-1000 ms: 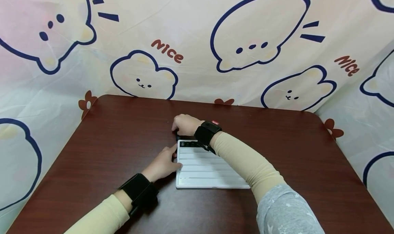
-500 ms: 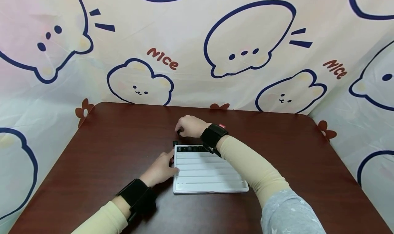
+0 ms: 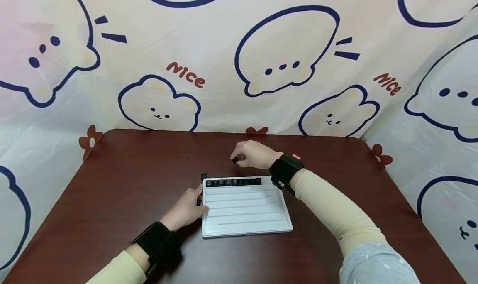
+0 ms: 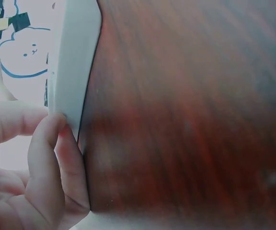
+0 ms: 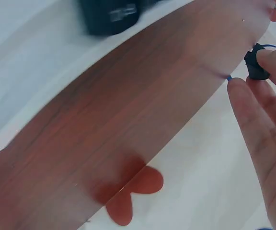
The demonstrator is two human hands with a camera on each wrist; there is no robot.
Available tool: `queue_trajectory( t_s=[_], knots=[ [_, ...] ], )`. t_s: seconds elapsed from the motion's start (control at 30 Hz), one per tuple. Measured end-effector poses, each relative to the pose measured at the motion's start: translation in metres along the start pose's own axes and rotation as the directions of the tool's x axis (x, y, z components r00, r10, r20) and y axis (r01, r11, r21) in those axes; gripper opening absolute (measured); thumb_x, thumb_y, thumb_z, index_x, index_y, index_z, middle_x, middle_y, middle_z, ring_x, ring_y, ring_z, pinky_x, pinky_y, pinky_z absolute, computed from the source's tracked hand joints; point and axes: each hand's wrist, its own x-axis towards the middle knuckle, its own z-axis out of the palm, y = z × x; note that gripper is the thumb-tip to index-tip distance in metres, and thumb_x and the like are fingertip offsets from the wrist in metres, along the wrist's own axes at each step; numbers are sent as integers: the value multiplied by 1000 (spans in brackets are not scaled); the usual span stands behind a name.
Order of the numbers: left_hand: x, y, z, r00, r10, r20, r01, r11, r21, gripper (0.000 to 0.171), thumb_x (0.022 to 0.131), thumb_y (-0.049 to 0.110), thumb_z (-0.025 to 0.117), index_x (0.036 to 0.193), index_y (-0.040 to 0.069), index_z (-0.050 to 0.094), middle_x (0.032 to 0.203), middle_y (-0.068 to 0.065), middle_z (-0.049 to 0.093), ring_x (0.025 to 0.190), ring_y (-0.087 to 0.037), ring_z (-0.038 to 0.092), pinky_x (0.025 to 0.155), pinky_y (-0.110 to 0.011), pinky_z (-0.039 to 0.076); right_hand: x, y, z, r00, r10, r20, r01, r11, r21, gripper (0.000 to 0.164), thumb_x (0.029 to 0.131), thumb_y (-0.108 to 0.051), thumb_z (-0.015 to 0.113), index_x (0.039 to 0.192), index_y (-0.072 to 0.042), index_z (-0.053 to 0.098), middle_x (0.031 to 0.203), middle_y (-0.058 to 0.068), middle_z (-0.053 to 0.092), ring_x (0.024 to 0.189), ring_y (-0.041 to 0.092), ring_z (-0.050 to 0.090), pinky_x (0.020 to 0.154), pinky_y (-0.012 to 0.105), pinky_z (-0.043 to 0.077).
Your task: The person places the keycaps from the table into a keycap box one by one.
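A white ridged tray (image 3: 244, 211) lies flat on the table, with a row of black keycaps (image 3: 233, 182) along its far edge. My left hand (image 3: 185, 209) holds the tray's left side, thumb over the rim; in the left wrist view its fingertips meet the white side wall (image 4: 73, 62). Above the table beyond the tray, my right hand (image 3: 257, 154) pinches a small black keycap (image 5: 257, 62) between thumb and fingers. Another black keycap (image 3: 203, 176) sits just past the tray's far left corner, partly behind it.
The dark brown wooden table (image 3: 149, 172) extends on all sides of the tray. A white curtain (image 3: 216, 47) with blue-outlined cartoon figures hangs behind and beside it. Both wrists carry black straps (image 3: 285, 170).
My right hand, pinching the keycap, has moved right from the tray's far left corner, uncovering more of the keycap row. My left hand stays at the tray's edge. The head view has shifted.
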Motion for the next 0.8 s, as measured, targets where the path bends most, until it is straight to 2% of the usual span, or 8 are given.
queue_trajectory(
  t_s=[0.1,0.33,0.43,0.57,0.8],
  knots=[
    [-1,0,0,1000,-1,4,1,1000,-5,80,94,5,69,159,-5,23,126,-21,51,63,-19,49,60,-32,41,-13,2,-3,1000,1,-9,-1,1000,0,23,94,-3,71,116,-3,76,104,3,67,87,15,59,79,25,52],
    [-4,0,0,1000,19,8,-19,1000,-4,79,95,4,68,159,-5,22,125,-21,51,58,-18,39,58,-31,37,-38,4,-7,999,0,-33,-1,1000,-2,23,93,-5,72,116,-2,76,104,3,69,86,12,60,79,26,53],
    [-5,-1,-2,1000,19,3,-19,1000,0,79,95,4,68,159,-6,22,126,-22,51,58,-18,41,58,-31,38,-49,5,-9,999,6,-43,-5,1000,7,24,92,-4,73,116,-2,75,103,2,69,85,12,60,78,26,53],
    [-4,0,-3,1000,16,-7,-16,1000,23,80,94,6,70,158,-7,23,126,-22,52,63,-19,45,60,-31,40,-64,7,-10,997,58,-45,-56,998,29,25,91,-3,73,116,-2,74,102,1,68,86,12,60,77,26,53],
    [-3,2,-1,1000,16,-13,-15,998,55,81,92,8,72,157,-8,26,123,-21,54,69,-21,47,63,-32,41,-92,18,-2,994,98,-56,-96,994,50,22,90,-2,74,112,-3,75,97,-1,64,85,15,57,75,28,52]
  ],
)
